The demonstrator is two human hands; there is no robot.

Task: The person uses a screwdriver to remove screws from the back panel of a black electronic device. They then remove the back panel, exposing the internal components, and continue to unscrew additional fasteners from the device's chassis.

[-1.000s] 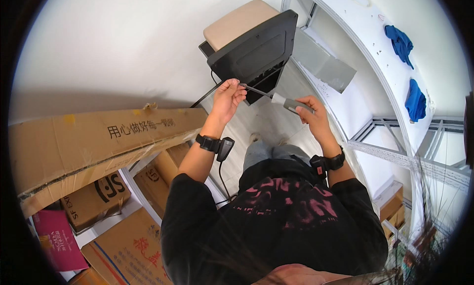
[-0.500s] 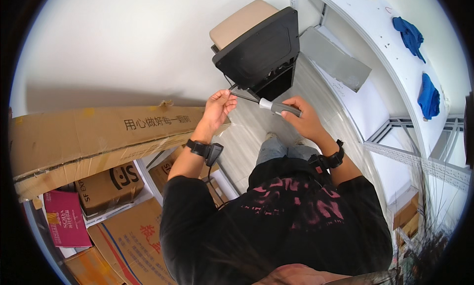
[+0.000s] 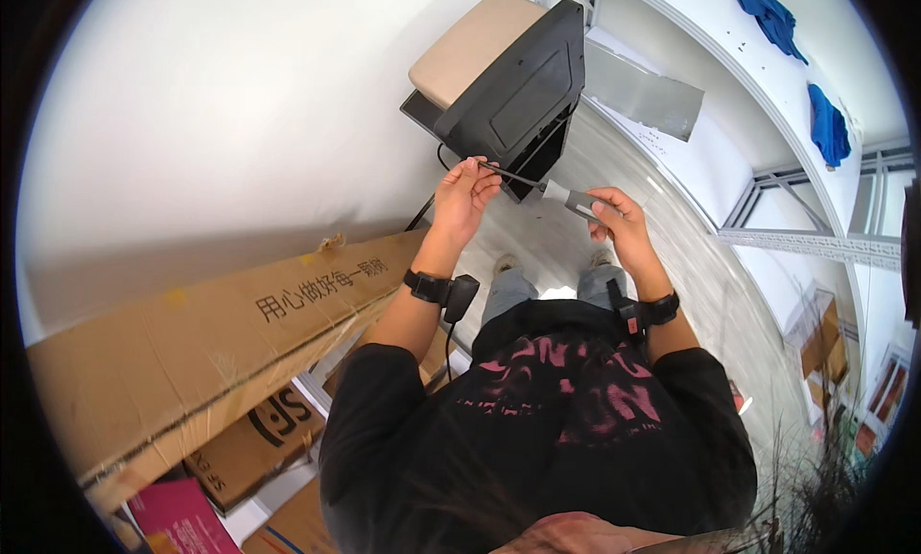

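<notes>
While raised, hands (image 3: 542, 204) grip tool (image 3: 574, 201), left pinching thin shaft (image 3: 508, 174).

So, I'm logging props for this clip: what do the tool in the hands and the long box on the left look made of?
The tool looks like a thin dark metal shaft, pinched by the left hand, set in a matte grey handle, probably plastic, gripped by the right hand. The long box is brown corrugated cardboard: dull surface, torn frayed edge.

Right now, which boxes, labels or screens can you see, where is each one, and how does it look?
Long cardboard box: lower left, brown, dark print on its side.
Smaller cardboard box: beneath the long one, brown, black logo.
Pink package: bottom left corner, flat.
Black flat panel: top centre, tilted; whether a screen is unclear.
</notes>
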